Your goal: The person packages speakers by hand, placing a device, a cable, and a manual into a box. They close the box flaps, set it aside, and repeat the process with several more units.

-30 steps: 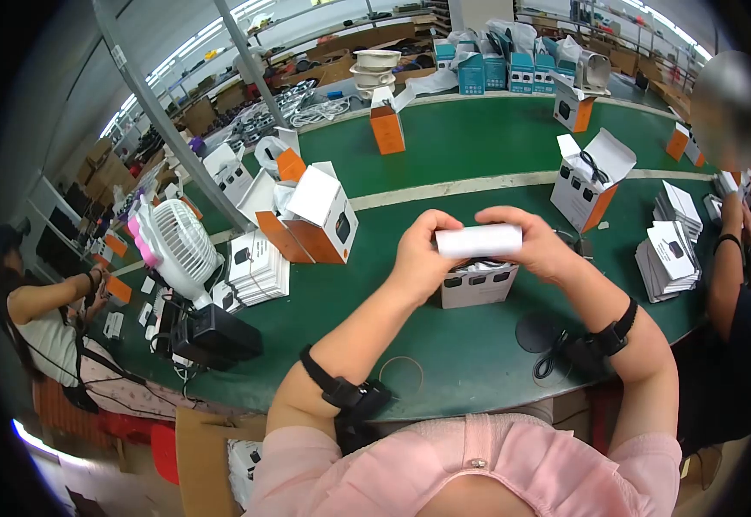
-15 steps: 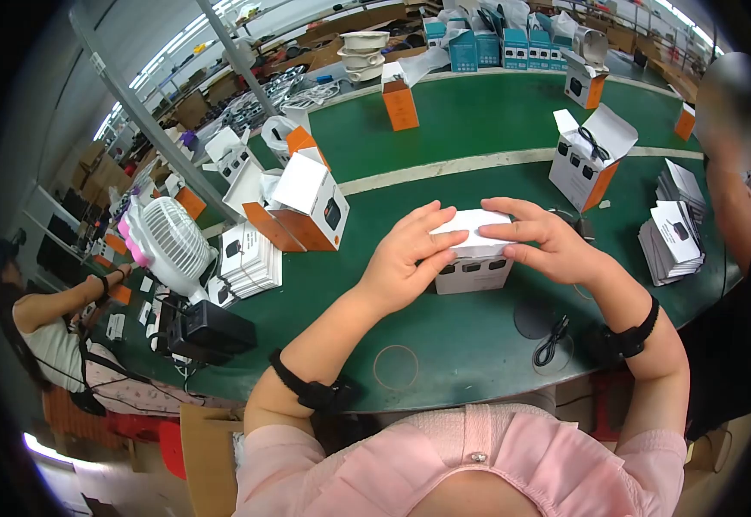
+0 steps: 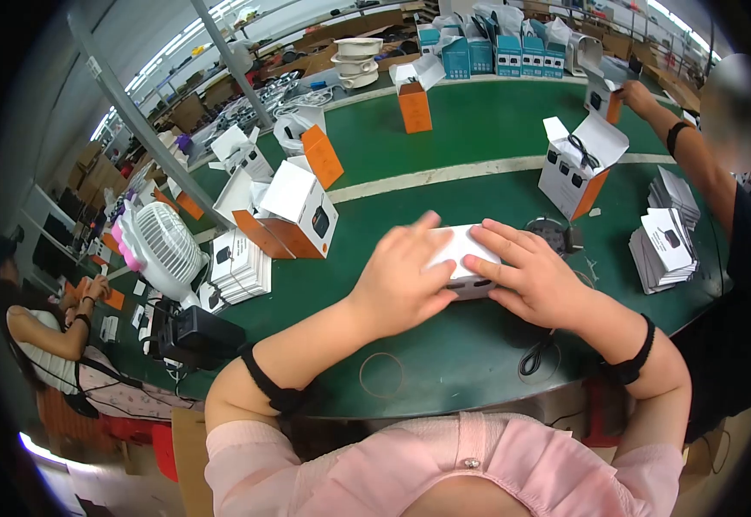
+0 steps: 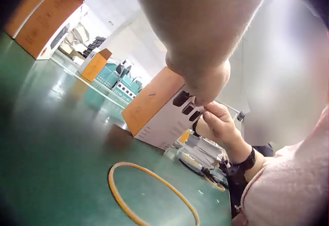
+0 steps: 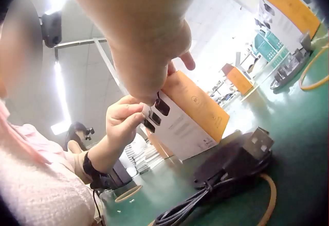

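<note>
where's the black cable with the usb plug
In the right wrist view, the black cable lies on the green table at bottom centre, in front of the nearest white-orange box.

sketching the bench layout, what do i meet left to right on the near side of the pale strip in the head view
White fan, open orange-and-white box, left hand, white-topped box under both hands, right hand, open box with a black cable, stacked white leaflets.
</note>
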The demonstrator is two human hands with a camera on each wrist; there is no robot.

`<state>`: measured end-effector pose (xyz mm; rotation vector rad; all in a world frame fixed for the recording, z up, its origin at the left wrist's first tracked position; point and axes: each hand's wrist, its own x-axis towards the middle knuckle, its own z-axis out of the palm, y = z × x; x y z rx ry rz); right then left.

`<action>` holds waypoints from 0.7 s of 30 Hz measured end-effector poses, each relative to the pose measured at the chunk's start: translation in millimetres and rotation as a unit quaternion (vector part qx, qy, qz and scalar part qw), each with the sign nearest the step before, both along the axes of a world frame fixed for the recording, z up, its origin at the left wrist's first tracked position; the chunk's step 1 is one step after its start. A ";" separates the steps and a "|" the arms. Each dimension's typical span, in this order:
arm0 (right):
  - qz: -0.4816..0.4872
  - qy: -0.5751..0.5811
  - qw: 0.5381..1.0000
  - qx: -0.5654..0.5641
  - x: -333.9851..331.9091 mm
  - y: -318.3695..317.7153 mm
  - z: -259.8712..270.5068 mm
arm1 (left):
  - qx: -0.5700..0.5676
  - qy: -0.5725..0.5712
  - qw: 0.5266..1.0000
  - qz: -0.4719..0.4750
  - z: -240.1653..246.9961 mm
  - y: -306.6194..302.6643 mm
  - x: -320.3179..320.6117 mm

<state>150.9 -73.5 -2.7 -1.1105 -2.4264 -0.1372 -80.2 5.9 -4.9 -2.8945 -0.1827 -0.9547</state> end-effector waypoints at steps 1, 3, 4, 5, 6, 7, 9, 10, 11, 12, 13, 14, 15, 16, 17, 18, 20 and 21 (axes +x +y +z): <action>-0.013 0.008 1.000 -0.016 1.8 1.9 -1.2 | -0.059 -0.006 0.997 0.041 -2.3 4.3 5.0; -0.026 0.046 0.998 -0.027 2.8 2.1 -2.3 | -0.124 0.005 0.989 0.079 3.9 12.1 14.4; -0.040 0.088 0.994 -0.040 2.6 2.9 -1.8 | -0.117 0.002 0.990 0.083 8.8 17.0 18.3; -0.062 0.130 0.987 -0.076 5.1 -1.3 3.6 | -0.180 0.018 0.979 0.090 13.1 22.8 22.5; -0.061 0.130 0.987 -0.071 11.2 -6.7 9.8 | -0.246 0.034 0.964 0.095 15.8 29.3 27.4; -0.056 0.160 0.981 -0.099 20.3 -13.8 16.0 | -0.261 0.039 0.959 0.104 14.9 44.1 31.7; -0.075 0.212 0.968 -0.115 40.4 -30.4 23.6 | -0.243 0.005 0.957 0.160 14.6 72.2 43.1; -0.087 0.214 0.967 -0.109 53.4 -37.2 21.6 | -0.206 -0.014 0.962 0.181 15.2 88.6 49.7; -0.116 0.219 0.963 -0.101 67.9 -45.3 18.9 | -0.168 -0.047 0.965 0.198 16.4 107.8 57.6; -0.147 0.225 0.959 -0.092 78.9 -53.1 17.2 | -0.132 -0.080 0.966 0.210 17.2 128.6 65.9; -0.188 0.247 0.948 -0.064 87.0 -59.1 12.8 | -0.112 -0.103 0.962 0.228 16.5 152.2 73.9; -0.215 0.248 0.943 -0.058 97.4 -65.1 8.8 | -0.096 -0.126 0.957 0.244 13.8 174.5 81.8; -0.259 0.226 0.939 -0.023 109.2 -70.4 5.4 | -0.094 -0.139 0.950 0.264 10.2 193.8 88.1; -0.301 0.202 0.932 0.008 119.9 -76.3 1.6 | -0.093 -0.151 0.942 0.284 5.5 211.4 94.0; -0.341 0.180 0.921 0.055 128.9 -80.0 -1.0 | -0.070 -0.162 0.937 0.303 -1.5 224.5 99.3; -0.375 0.156 0.908 0.101 137.6 -82.0 -2.4 | -0.047 -0.175 0.928 0.325 -9.1 234.6 102.6; -0.447 0.147 0.873 0.127 152.5 -86.6 -5.0 | -0.063 -0.136 0.920 0.363 -22.2 249.5 101.3; -0.482 0.116 0.857 0.144 161.5 -86.1 -9.0 | -0.064 -0.135 0.923 0.356 -31.5 261.6 95.7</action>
